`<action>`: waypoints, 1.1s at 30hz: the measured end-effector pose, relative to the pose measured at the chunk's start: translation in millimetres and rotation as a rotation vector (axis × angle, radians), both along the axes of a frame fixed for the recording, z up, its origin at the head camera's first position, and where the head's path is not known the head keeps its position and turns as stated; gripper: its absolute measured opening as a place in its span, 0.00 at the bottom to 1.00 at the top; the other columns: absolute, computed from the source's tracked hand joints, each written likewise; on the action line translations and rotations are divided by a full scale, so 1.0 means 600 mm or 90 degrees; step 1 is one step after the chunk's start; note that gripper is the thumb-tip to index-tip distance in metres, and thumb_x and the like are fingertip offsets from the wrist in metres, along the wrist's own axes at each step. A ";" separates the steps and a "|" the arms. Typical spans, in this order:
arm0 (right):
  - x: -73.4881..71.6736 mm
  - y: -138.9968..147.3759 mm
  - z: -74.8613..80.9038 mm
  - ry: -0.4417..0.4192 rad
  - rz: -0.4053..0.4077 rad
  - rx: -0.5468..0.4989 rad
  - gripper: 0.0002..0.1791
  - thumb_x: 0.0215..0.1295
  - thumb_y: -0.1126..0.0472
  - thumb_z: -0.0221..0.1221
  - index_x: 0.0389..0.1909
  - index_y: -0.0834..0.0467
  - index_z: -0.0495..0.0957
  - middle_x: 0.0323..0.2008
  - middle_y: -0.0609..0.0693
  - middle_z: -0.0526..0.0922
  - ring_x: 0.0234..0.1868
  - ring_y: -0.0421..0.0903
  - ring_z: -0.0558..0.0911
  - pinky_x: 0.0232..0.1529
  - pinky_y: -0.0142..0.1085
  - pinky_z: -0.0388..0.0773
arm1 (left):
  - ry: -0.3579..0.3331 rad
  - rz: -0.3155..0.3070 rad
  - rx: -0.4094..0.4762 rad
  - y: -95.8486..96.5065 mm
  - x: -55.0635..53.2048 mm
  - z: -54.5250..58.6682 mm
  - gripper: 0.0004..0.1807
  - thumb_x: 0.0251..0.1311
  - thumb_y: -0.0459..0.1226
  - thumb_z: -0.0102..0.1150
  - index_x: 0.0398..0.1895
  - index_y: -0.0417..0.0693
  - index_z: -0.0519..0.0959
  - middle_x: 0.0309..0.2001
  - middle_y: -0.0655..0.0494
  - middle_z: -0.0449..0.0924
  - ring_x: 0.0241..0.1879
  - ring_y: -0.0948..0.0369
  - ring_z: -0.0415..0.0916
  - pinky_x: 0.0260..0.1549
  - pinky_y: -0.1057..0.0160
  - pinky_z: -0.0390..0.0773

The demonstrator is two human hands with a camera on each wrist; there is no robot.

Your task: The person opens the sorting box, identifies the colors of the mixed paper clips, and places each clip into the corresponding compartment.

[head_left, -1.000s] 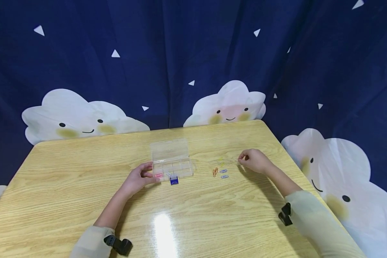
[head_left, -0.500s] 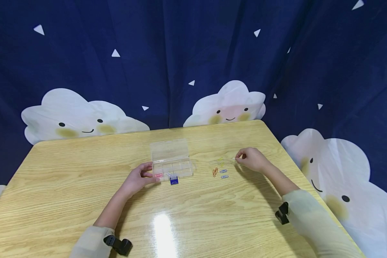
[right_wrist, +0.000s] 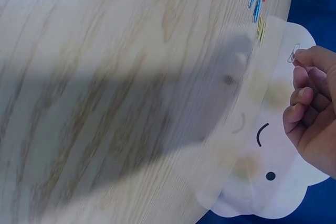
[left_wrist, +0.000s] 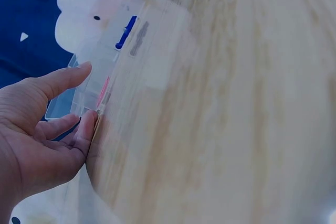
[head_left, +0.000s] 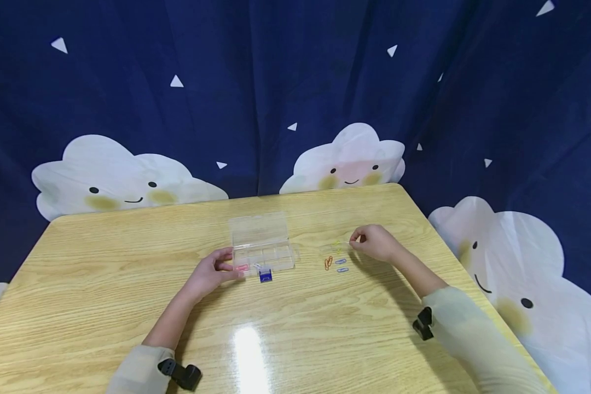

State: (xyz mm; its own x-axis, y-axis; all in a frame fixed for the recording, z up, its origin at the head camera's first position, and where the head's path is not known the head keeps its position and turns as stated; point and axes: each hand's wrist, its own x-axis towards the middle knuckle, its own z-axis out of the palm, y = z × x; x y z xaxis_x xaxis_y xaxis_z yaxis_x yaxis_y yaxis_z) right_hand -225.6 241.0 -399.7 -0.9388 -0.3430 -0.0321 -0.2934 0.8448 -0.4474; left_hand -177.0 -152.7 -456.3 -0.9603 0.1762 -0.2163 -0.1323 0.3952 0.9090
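Observation:
A clear plastic compartment box [head_left: 278, 261] lies with its lid [head_left: 259, 229] raised at the back and a blue latch [head_left: 266, 275] at the front. My left hand [head_left: 215, 271] holds its left end, thumb and fingers around the front left corner; the left wrist view shows the thumb [left_wrist: 73, 78] apart from the curled fingers. Inside are pink paper clips [head_left: 242, 268] and a white paper clip [head_left: 257, 266]. To the right, my right hand [head_left: 376, 242] pinches a white paper clip [right_wrist: 294, 53] between thumb and index finger, raised over the table.
Between box and right hand lie red paper clips [head_left: 328, 263], blue paper clips [head_left: 342, 265] and yellow paper clips [head_left: 339, 247]. The wooden table [head_left: 295, 328] ends at a dark blue curtain [head_left: 256, 98] with printed clouds behind and to the right.
My right hand has moved left with the white paper clip, toward the yellow paper clips and the box. The left hand and the box have stayed in place.

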 end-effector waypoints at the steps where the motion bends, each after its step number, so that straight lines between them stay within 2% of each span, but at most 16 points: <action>1: -0.001 -0.003 0.000 0.000 0.003 0.000 0.07 0.55 0.59 0.57 0.28 0.58 0.79 0.14 0.45 0.70 0.16 0.38 0.66 0.21 0.31 0.63 | 0.000 0.000 -0.001 0.000 0.000 0.000 0.39 0.45 0.39 0.65 0.62 0.46 0.59 0.57 0.45 0.64 0.47 0.54 0.67 0.34 0.68 0.71; 21: -0.009 -0.055 0.001 0.023 0.055 0.008 0.06 0.54 0.57 0.57 0.27 0.55 0.79 0.15 0.43 0.72 0.17 0.37 0.66 0.24 0.31 0.64 | 0.011 -0.004 0.002 -0.001 -0.002 -0.002 0.40 0.44 0.40 0.66 0.62 0.45 0.59 0.57 0.45 0.65 0.47 0.54 0.68 0.34 0.68 0.71; 27: -0.008 -0.069 0.004 0.002 0.054 0.001 0.06 0.55 0.57 0.56 0.27 0.55 0.79 0.14 0.44 0.72 0.16 0.38 0.66 0.23 0.31 0.64 | -0.001 -0.006 0.012 -0.002 -0.002 -0.002 0.41 0.45 0.40 0.66 0.63 0.45 0.58 0.58 0.44 0.63 0.47 0.54 0.68 0.34 0.68 0.71; 33: -0.006 -0.080 0.006 -0.012 0.062 0.004 0.07 0.56 0.57 0.56 0.28 0.56 0.79 0.13 0.43 0.71 0.14 0.37 0.66 0.21 0.31 0.64 | 0.006 -0.004 0.006 -0.002 -0.001 0.000 0.40 0.44 0.41 0.66 0.62 0.46 0.59 0.57 0.45 0.64 0.47 0.54 0.68 0.34 0.68 0.71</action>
